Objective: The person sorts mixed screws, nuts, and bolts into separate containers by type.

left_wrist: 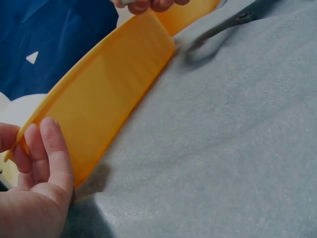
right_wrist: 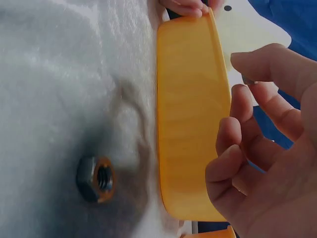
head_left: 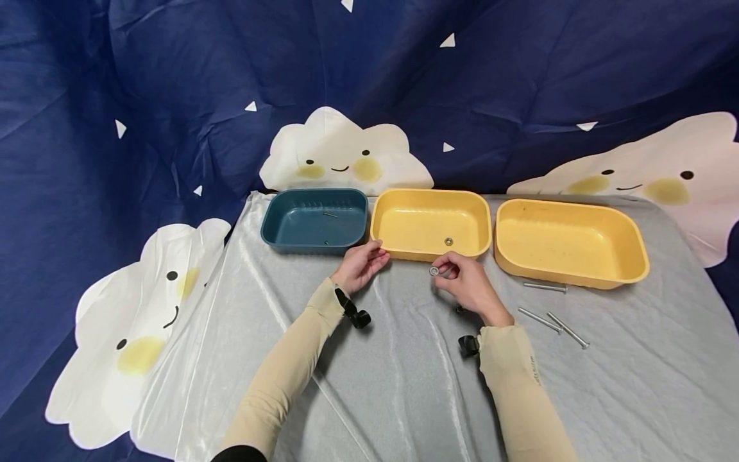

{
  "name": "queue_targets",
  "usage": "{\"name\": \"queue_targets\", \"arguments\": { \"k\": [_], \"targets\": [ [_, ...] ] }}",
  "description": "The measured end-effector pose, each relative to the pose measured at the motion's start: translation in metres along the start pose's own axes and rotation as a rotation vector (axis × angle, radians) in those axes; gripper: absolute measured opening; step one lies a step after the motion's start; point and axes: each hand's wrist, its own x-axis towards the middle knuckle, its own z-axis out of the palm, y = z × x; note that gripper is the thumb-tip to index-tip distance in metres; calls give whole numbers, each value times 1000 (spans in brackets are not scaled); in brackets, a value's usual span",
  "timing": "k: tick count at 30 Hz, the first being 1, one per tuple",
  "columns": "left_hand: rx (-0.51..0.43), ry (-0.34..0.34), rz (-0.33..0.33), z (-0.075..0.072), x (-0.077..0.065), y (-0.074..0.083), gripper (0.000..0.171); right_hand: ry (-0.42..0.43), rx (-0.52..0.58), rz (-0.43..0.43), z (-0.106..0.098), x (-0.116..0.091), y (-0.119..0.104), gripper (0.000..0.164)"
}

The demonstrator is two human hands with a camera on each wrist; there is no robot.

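Note:
At its near left corner, the middle yellow bin (head_left: pixel 427 221) has its rim pinched by my left hand (head_left: pixel 359 266); in the left wrist view the fingers (left_wrist: pixel 55 148) lie against its outer wall. My right hand (head_left: pixel 469 283) holds a small metal nut (head_left: pixel 434 271) between thumb and fingertips, just in front of that bin's near wall. Most of this nut is hidden by the fingers in the right wrist view. Inside the bin lies another nut (head_left: pixel 448 242). A third, dark hex nut (right_wrist: pixel 96 179) rests on the cloth below my right hand.
To the left stands a dark blue bin (head_left: pixel 314 249) with a thin screw (head_left: pixel 330 214) and a small dark piece in it. A larger yellow bin (head_left: pixel 571 240) is at the right. Several long bolts (head_left: pixel 568 330) lie on the grey cloth (head_left: pixel 398 385) near it.

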Motion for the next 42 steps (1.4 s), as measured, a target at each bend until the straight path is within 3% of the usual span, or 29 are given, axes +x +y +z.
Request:
{"name": "queue_targets", "arguments": {
  "k": [11, 22, 27, 33, 42],
  "targets": [
    [-4, -6, 8, 0, 1, -1, 8, 75, 23, -7, 11, 10, -9, 18],
    [2, -11, 6, 0, -1, 0, 7, 218, 39, -3, 25, 20, -15, 20],
    [1, -6, 5, 1, -2, 0, 7, 268, 41, 40, 29, 23, -18, 20],
    [-1, -1, 6, 2, -3, 1, 7, 295, 33, 101, 33, 29, -24, 20],
    [-7, 5, 6, 2, -1, 0, 7, 296, -40, 118, 36, 35, -32, 21]
  ]
}}
